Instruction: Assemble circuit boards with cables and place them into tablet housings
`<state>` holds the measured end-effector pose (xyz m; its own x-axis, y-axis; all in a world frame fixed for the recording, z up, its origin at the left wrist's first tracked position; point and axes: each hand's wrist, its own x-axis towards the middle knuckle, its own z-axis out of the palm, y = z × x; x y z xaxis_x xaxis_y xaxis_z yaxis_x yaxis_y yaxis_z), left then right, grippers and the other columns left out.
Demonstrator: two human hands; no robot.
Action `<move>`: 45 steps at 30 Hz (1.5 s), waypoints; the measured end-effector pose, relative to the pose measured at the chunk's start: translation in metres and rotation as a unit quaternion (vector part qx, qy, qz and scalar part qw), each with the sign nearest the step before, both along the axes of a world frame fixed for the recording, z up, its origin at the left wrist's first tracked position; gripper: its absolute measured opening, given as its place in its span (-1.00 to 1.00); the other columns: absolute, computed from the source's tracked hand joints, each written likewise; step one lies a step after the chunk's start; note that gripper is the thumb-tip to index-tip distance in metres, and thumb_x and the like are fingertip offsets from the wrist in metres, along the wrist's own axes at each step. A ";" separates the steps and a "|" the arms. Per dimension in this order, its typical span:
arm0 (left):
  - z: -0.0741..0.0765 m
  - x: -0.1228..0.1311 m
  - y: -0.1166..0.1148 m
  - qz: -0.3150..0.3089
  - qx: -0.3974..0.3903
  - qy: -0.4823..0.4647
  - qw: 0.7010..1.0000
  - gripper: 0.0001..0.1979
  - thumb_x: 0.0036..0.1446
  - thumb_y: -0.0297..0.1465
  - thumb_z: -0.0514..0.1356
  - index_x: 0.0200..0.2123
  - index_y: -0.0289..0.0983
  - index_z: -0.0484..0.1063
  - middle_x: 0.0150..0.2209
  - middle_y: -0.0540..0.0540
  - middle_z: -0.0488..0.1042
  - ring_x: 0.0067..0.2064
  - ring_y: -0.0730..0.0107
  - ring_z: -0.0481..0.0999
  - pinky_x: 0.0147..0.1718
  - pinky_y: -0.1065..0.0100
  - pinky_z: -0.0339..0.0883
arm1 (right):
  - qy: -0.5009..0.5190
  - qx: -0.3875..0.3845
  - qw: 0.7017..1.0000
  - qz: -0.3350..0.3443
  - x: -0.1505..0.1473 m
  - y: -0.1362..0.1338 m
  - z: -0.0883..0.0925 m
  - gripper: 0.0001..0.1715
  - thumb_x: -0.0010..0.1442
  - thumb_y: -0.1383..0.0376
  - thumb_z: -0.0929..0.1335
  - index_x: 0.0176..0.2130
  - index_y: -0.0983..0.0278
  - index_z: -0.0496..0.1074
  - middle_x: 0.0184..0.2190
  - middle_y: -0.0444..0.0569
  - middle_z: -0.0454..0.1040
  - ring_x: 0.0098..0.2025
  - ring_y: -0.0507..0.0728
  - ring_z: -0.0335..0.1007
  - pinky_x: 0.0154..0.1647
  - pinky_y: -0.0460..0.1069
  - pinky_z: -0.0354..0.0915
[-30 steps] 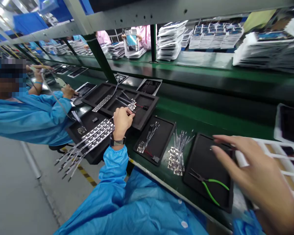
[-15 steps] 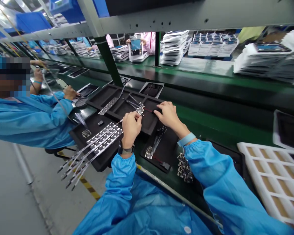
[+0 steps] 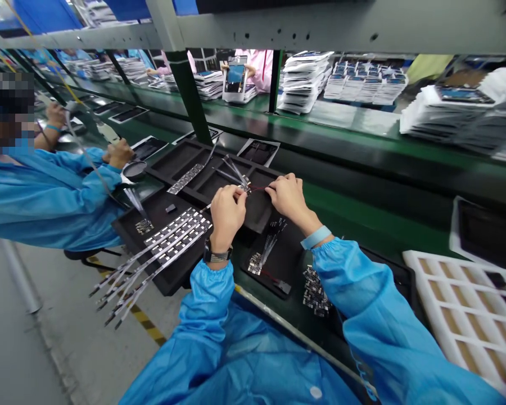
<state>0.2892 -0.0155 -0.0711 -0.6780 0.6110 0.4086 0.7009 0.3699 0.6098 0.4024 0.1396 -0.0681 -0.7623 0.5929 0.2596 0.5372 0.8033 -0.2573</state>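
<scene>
My left hand [image 3: 228,216] is closed in a pinch on a small circuit board [image 3: 247,184] with pale flat cables rising from it, over the black compartment tray [image 3: 259,220]. Thin red wires [image 3: 258,188] run from the board to my right hand [image 3: 288,197], whose thumb and fingers are pinched on their far end. My fingers hide whatever is on that end. Below my hands, a second board [image 3: 255,263] with flat cables and a black part on red wires lies on a dark tray [image 3: 266,282]. Left of my wrist are rows of small boards [image 3: 179,233] with long white cables.
A pile of small boards [image 3: 315,292] sits near my right forearm. A white foam tray [image 3: 459,301] with compartments stands at the right. A co-worker in a blue sleeve [image 3: 46,197] works at the left. A metal beam [image 3: 278,34] crosses above the bench.
The view has shifted slightly. My right fingers have closed further around the end of the red wires, and the dark part seen there earlier is now hidden. The left hand keeps hold of the board.
</scene>
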 end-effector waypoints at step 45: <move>0.144 0.150 0.139 -0.313 -0.065 0.124 0.939 -0.87 0.12 -0.54 0.35 -0.45 -0.23 0.58 -0.43 -0.13 0.58 -0.30 0.15 0.55 -0.04 0.09 0.47 | 0.326 -0.158 0.915 -0.180 0.200 -0.057 -0.013 -0.52 0.40 0.25 0.37 0.26 0.27 0.45 0.17 0.15 0.55 0.25 0.31 0.40 0.34 0.19 0.29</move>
<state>0.4392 0.1239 0.0727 -0.0626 0.9140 0.4009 0.9207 -0.1021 0.3766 0.6026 0.0822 -0.0811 -0.2474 0.8984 0.3628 0.4014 0.4358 -0.8056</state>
